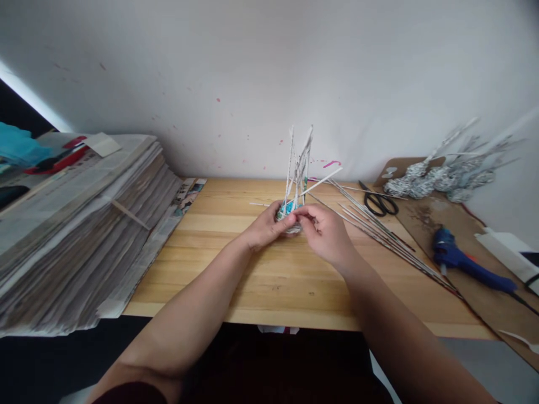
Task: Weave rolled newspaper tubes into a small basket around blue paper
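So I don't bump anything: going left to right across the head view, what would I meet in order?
Newspaper stack → left hand → paper piece, held between the hands → right hand → scissors → blue glue gun.

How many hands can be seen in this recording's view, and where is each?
2. The left hand holds the left side of the small paper-stick piece; the right hand has its fingertips at the near right side.
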Motion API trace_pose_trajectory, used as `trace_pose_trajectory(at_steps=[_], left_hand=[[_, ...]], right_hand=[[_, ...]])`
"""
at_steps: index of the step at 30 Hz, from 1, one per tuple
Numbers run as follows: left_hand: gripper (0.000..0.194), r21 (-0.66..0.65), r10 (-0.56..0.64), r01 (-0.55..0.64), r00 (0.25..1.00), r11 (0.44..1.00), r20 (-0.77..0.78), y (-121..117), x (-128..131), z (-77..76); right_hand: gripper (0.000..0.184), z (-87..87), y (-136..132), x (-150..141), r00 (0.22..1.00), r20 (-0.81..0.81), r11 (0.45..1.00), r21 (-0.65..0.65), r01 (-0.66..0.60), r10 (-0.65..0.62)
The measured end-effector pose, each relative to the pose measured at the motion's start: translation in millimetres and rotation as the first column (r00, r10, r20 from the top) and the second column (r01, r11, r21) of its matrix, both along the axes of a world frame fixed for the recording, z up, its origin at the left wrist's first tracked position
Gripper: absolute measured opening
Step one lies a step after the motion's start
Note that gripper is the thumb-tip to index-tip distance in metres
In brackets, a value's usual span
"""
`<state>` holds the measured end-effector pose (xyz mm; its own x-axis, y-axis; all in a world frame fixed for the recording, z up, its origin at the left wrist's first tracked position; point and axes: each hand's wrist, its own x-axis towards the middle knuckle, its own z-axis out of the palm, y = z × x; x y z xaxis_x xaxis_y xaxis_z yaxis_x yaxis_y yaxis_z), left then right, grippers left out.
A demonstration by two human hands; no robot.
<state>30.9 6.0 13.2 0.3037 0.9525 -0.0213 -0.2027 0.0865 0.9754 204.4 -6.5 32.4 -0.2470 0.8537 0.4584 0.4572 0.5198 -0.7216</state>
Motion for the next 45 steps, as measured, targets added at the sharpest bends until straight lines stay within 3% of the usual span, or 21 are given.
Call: trace_pose_trajectory(at_steps=[4,9,13,18,24,32,38,42,45], left_hand=[[0.066,-0.083,0.002,0.005,0.997,0.997,0.077,0.5,1.4,1.8],[0.066,-0.104,0.100,-0.087,0.987,0.991,0.125,0.7,5.8,5.5],[0.066,-0.075,0.171,-0.162,0.976,0.984,0.132,1.7,6.8,5.3],[0.060,0.021,0.216,-0.219,0.971,0.975,0.100,5.4,5.2,-3.6],[0.059,0.040,0.168,-0.175,0.975,0.984,0.146,6.9,5.3,-11.0],[0.060,-0.040,0.077,-0.069,0.964,0.997,0.254,-0.7,7.7,3.7],[0.066,-0.038,0.139,-0.134,0.969,0.990,0.205,-0.5,6.0,1.3],[0.065,0.011,0.143,-0.147,0.973,0.989,0.180,0.1,5.9,-1.3],[0.063,-0.024,0.124,-0.122,0.968,0.992,0.217,-0.5,7.2,2.0]], right_hand=[[0.018,2.5,0.3,0.9,1.000,-0.022,0.998,-0.062,-0.006,0.004],[0.017,3.4,3.8,1.3,0.968,-0.250,0.979,-0.200,-0.026,-0.025],[0.016,6.6,2.8,0.0,0.961,-0.240,0.977,-0.194,0.093,-0.139],[0.015,6.5,-3.5,-7.1,0.964,-0.227,0.982,-0.159,0.105,-0.140],[0.012,2.6,-1.8,-7.5,0.955,-0.238,0.981,-0.120,0.153,-0.178],[0.009,7.9,-2.6,-5.9,0.950,-0.247,0.978,-0.133,0.160,-0.190],[0.009,7.7,-6.0,-9.7,0.949,-0.267,0.979,-0.159,0.127,-0.167],[0.009,4.5,-5.7,-10.2,0.955,-0.239,0.983,-0.094,0.156,-0.174],[0.006,4.6,-4.8,-8.5,0.963,-0.205,0.984,-0.063,0.168,-0.177]])
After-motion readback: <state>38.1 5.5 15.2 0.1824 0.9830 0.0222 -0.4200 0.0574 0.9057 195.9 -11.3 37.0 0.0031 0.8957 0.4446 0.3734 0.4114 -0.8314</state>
